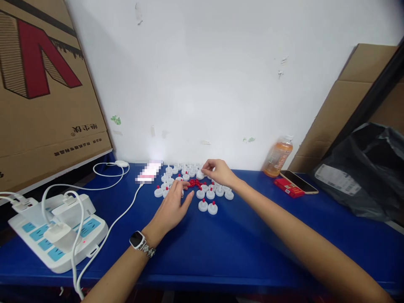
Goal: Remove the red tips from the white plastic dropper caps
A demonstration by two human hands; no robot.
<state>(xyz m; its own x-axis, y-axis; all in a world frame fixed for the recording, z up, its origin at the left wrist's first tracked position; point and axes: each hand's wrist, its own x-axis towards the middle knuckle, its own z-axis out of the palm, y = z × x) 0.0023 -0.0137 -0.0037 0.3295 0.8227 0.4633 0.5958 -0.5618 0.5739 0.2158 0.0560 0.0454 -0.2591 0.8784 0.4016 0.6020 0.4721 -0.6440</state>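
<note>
A white cap is pinched by the right hand near the tabletop's back edge; the left hand rests spread beside red pins. Neighbouring caps could be scattered by a sweeping wrist.

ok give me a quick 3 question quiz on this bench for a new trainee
1. True or false: the left hand wears a wristwatch.
2. What lies heaped among the white caps? A) small red pieces B) green screws C) coins
3. Which hand pinches a white cap at the back of the cluster?

Key: 1 true. 2 A, the small red pieces. 3 the right hand; the orange drink bottle stands apart by the wall.
</note>
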